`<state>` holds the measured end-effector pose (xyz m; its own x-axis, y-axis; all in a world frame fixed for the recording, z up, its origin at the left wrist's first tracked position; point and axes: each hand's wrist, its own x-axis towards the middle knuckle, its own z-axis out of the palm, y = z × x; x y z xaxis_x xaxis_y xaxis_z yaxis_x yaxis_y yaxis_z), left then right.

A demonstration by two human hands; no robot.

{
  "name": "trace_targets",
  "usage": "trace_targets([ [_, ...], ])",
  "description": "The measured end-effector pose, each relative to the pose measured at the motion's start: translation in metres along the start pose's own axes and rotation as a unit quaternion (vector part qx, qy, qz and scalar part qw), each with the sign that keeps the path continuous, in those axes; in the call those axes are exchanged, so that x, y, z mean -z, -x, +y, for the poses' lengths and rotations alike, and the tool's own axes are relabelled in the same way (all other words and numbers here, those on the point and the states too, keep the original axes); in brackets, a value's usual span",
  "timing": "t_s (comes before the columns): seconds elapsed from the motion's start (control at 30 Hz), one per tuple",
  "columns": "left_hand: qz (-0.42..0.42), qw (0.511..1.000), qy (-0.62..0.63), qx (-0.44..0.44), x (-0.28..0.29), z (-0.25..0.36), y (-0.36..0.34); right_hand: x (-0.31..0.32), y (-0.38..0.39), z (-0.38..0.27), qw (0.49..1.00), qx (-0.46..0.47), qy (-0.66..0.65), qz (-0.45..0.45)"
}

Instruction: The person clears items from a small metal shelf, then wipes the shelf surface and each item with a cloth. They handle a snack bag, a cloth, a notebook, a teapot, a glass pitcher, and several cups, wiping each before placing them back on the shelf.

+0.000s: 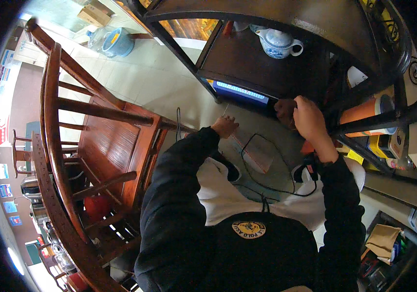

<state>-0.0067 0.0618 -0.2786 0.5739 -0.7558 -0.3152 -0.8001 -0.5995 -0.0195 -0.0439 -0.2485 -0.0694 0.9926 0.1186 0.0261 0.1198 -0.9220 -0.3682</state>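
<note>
My left hand is low over the floor between the chair and the dark shelf, its fingers curled together. A thin pale line rises from its fingertips, too fine to name. Just below it a pale flat strip with reddish marks lies slanting; whether the hand touches it I cannot tell. My right hand is closed, thumb side up, close to the lower part of the dark wooden shelf. What it grips, if anything, is hidden. A black cable loops on the floor between my feet.
A red-brown wooden armchair stands at my left. On the shelf sits a blue-and-white teapot, with a blue box beneath. Orange and yellow containers fill the right side. A blue bucket stands far left.
</note>
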Motion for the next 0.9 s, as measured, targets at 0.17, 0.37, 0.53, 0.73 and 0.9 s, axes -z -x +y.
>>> trace_targets([
  [0.17, -0.045, 0.997, 0.067, -0.004, -0.022, -0.002, -0.001, 0.003, 0.0, 0.0, 1.0, -0.015, -0.005, -0.026],
  [0.37, 0.011, 0.993, 0.064, -0.096, -0.025, 0.002, -0.01, 0.005, 0.005, 0.007, 0.999, 0.047, -0.015, -0.008],
  [0.53, 0.089, 0.986, 0.011, -0.142, 0.043, 0.019, -0.02, 0.008, 0.012, 0.008, 0.996, 0.08, -0.029, 0.009],
  [0.73, 0.038, 0.992, 0.006, -0.124, 0.149, 0.03, 0.006, 0.007, 0.013, 0.006, 0.991, 0.118, -0.062, 0.014],
  [0.9, 0.087, 0.993, -0.053, -0.065, 0.21, 0.021, 0.029, 0.009, 0.016, 0.008, 0.995, 0.089, -0.035, 0.01],
])
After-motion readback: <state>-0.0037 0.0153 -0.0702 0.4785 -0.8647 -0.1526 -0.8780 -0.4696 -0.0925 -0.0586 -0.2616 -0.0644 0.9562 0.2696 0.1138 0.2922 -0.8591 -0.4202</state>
